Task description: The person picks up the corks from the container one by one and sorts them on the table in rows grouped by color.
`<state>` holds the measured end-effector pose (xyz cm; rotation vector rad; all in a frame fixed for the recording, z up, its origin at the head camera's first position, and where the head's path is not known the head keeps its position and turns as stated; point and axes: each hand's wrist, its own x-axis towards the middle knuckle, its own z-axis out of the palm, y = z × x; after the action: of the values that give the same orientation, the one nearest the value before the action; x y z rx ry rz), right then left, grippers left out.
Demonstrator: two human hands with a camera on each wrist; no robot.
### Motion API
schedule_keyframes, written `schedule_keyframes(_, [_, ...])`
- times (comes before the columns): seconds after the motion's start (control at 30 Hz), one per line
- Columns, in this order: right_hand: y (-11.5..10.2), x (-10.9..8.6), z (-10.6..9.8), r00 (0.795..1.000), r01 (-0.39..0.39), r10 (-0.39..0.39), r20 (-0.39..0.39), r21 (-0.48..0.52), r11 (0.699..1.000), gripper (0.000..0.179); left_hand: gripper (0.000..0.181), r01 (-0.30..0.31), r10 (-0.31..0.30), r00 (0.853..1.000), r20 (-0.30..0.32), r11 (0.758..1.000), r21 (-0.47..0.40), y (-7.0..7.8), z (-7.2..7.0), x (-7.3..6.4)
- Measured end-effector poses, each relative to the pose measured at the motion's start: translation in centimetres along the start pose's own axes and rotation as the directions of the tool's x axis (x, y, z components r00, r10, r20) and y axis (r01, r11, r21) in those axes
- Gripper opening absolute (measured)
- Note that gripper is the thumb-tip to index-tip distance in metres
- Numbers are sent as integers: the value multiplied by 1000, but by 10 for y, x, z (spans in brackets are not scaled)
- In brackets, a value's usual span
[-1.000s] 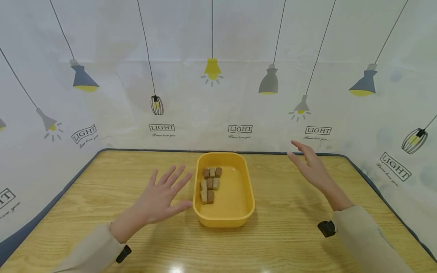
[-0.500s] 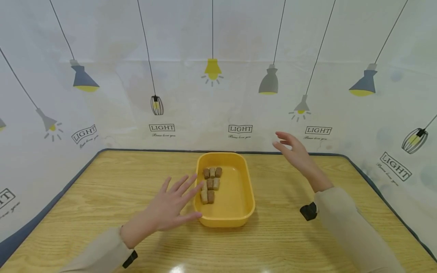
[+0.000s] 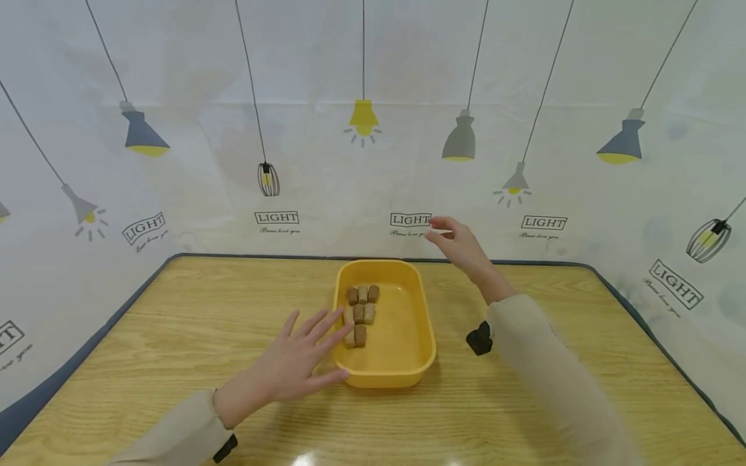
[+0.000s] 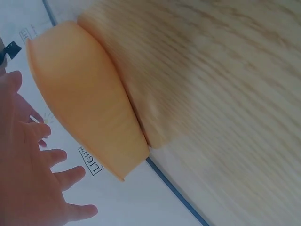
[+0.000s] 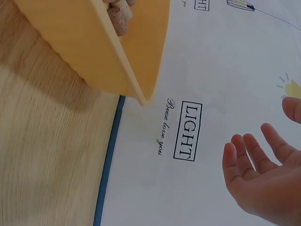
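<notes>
A yellow plastic bin (image 3: 402,336) stands on the wooden table, and its outer side (image 4: 89,94) fills much of the left wrist view. Several cork stoppers (image 3: 360,314), light and dark brown, lie in rows along the bin's left side. My left hand (image 3: 294,362) is spread with straight fingers, its fingertips overlapping the bin's left rim and covering part of a cork. My right hand (image 3: 463,249) is raised past the bin's far right corner, fingers loosely bent and holding nothing. In the right wrist view the right hand (image 5: 268,174) hovers beside the bin, palm showing.
The wooden table (image 3: 192,310) has a dark blue edge band (image 3: 262,257) along the back. Behind it hangs a white backdrop (image 3: 320,181) printed with lamps and the word LIGHT. Black wrist straps (image 3: 480,338) sit at both beige sleeves.
My right hand has moved left and slightly up, toward the bin's far end. My left hand has shifted right until its fingertips overlap the bin's rim. The bin and corks have stayed put.
</notes>
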<state>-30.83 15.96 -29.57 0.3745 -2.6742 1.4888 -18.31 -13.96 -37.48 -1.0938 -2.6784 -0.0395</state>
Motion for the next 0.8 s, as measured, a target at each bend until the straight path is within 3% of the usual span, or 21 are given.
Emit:
schedule_keyframes(0.37, [-1,15,48,998,-49,46,50,49,998,36,64,12,-11,1000,22,1000,-8,-1,4,-1])
schedule_keyframes(0.8, [-8,24,83,988,-113,107,110,55,992,33,65,46,-44,998,46,999,-25,0,7,-2])
